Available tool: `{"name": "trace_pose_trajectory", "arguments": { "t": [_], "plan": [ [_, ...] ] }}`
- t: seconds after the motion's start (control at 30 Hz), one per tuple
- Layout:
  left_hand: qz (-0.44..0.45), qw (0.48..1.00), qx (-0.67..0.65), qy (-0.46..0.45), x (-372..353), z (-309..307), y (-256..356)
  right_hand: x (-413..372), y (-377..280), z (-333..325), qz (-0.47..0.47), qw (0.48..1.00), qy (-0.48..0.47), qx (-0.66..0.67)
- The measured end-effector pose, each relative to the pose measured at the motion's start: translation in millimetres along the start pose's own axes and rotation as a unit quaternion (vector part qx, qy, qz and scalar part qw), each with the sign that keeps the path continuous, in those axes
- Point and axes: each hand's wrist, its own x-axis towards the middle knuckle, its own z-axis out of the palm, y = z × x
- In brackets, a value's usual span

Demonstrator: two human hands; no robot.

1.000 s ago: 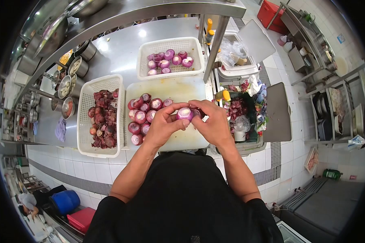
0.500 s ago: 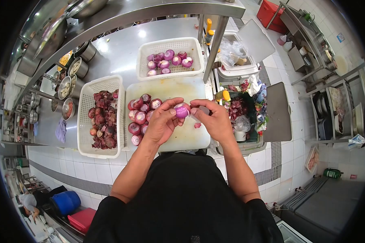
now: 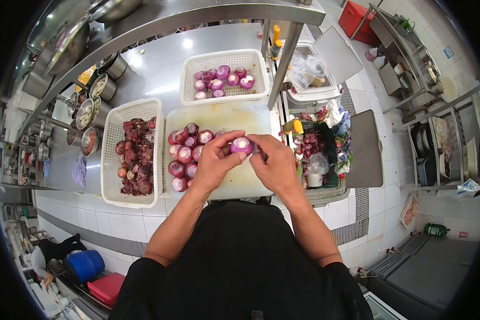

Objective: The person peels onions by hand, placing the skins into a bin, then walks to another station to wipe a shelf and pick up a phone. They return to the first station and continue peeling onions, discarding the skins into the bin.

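Over the white cutting board point(image 3: 218, 184), my left hand point(image 3: 214, 160) grips a peeled red onion point(image 3: 241, 146) between thumb and fingers, its pale cut end facing up. Closed fingers of my right hand point(image 3: 274, 162) meet the onion's right side; what they pinch there is too hidden to make out. Several red onions with trimmed ends point(image 3: 184, 154) lie on the board's left side, partly behind my left hand.
Peeled onions sit in a white basket point(image 3: 224, 55) behind the board. Unpeeled onions and loose skins fill another basket point(image 3: 108, 160) at left. A bin point(image 3: 325, 196) of peelings stands at right. A steel post point(image 3: 286, 64) rises behind it; a person point(image 3: 40, 258) is at far left.
The onion has turned so its pale end faces up. My right hand has moved slightly left and down, its fingers curling closer. The skin scrap on the board no longer shows.
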Motion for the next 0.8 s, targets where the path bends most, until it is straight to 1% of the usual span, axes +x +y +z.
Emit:
{"name": "trace_pose_trajectory", "arguments": {
  "t": [0.07,0.13,0.23,0.27,0.33,0.37,0.4,0.43,0.47,0.53,0.57,0.6,0.67,0.7,0.73,0.77,0.8],
  "plan": [
    [0.008,1.0,-0.02,0.002,2,-3,-1,0,7,-4,0.015,1.0,0.006,0.004],
    [-0.033,0.992,-0.097,-0.07,2,-12,-4,2,8,-5,0.029,0.999,0.008,0.009],
    [-0.034,0.99,-0.121,-0.064,3,-7,-10,2,8,-8,0.046,0.999,-0.007,0.027],
    [-0.034,0.99,-0.121,-0.065,4,-6,-12,1,12,-5,0.031,0.999,0.005,0.022],
    [-0.035,0.997,-0.05,-0.045,6,-5,-16,0,22,0,0.015,1.0,0.017,0.018],
    [-0.034,0.997,-0.05,-0.046,8,-7,-18,0,30,1,0.134,0.984,0.029,0.115],
    [-0.05,0.986,-0.152,-0.055,11,-10,-21,1,34,0,0.249,0.945,0.041,0.209],
    [-0.065,0.964,-0.252,-0.062,15,-15,-24,5,29,-6,0.31,0.918,0.075,0.235],
    [-0.064,0.964,-0.251,-0.062,22,-20,-28,2,43,-5,0.31,0.918,0.075,0.236],
    [-0.134,0.96,-0.239,0.052,44,-37,-39,-11,98,0,0.347,0.881,0.06,0.315],
    [-0.161,0.951,-0.246,0.097,63,-47,-42,-19,112,-4,0.388,0.86,0.034,0.329],
    [-0.159,0.951,-0.245,0.101,75,-51,-30,-29,135,-2,0.402,0.852,0.024,0.335],
    [-0.104,0.963,-0.149,0.201,91,-55,-3,-49,164,-8,0.468,0.814,0.03,0.342],
    [-0.102,0.962,-0.148,0.205,94,-63,2,-58,181,-13,0.489,0.802,0.051,0.34],
    [-0.045,0.982,0.021,0.185,94,-76,8,-68,203,-17,0.511,0.788,0.072,0.337],
    [0.012,0.969,0.191,0.157,92,-86,12,-80,242,-23,0.485,0.778,0.118,0.382],
    [0.011,0.968,0.194,0.158,86,-91,15,-89,268,-25,0.458,0.763,0.166,0.424]
  ]
}}
